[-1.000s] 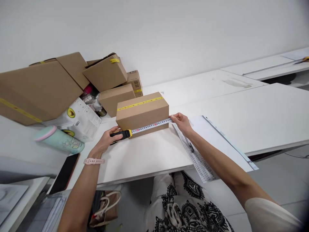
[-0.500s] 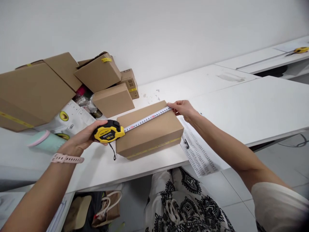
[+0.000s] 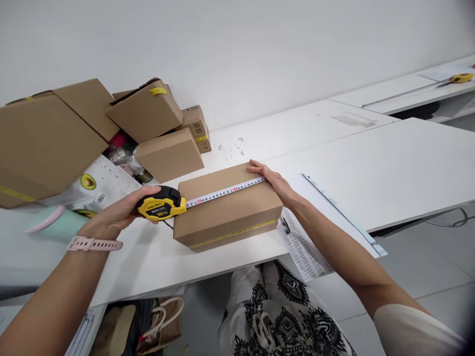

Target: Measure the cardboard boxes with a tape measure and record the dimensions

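Note:
A yellow and black tape measure (image 3: pixel 161 203) sits in my left hand (image 3: pixel 128 210), its fingers wrapped round the case at the box's left end. The white blade (image 3: pixel 226 192) stretches across the top of a closed cardboard box (image 3: pixel 222 217). At the box's right end, my right hand (image 3: pixel 272 180) lies over the edge with fingers stretched out on the far top corner. The blade's end goes under that hand and is hidden, as is the thumb.
Several cardboard boxes (image 3: pixel 141 111) are stacked at the back left by the wall. A mint tumbler (image 3: pixel 55 222) lies near my left wrist. Printed sheets (image 3: pixel 304 247) with a black pen and a pale blue strip (image 3: pixel 341 212) lie right of the box. Another tape measure (image 3: pixel 460 78) is far right.
My right hand has gone from pinching the blade's end to lying over the box's right edge, fingers stretched out. The left hand and tape case have shifted slightly left in view.

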`<state>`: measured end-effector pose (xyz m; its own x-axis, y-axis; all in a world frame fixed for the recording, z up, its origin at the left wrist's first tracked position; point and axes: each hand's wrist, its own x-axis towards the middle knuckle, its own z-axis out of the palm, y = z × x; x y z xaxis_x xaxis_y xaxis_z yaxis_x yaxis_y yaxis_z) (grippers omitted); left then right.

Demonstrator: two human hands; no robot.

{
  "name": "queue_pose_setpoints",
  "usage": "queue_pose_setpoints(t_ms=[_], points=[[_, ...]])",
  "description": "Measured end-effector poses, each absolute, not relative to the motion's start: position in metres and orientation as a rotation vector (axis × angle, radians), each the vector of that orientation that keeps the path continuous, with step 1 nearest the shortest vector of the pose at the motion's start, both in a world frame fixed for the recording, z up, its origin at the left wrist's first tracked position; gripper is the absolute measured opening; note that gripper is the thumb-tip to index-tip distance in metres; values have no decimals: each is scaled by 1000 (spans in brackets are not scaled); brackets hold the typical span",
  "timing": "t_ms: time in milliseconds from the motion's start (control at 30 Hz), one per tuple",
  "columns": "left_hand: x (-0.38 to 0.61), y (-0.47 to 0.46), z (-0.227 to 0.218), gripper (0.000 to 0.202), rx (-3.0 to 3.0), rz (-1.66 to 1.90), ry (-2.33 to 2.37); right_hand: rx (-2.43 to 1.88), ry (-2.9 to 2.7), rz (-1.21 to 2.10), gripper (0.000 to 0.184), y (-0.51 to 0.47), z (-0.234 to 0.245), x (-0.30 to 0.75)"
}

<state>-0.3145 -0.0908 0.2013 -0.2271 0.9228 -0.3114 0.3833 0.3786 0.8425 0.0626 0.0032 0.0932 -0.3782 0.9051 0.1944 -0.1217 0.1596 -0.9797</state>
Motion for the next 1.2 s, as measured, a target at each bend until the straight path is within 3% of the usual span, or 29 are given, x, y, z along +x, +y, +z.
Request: queue_pose_setpoints(t_ms=[133, 533, 1200], points=[[-319, -86, 206, 62, 1041, 733, 1727, -788, -1648, 1356, 51, 9, 91, 72], [-356, -81, 213, 85, 1249, 770, 1765, -831, -1884, 1261, 37, 10, 97, 76], [-407, -83, 202, 88, 1186, 817, 1760, -855, -1836, 1237, 30, 9, 91, 70]])
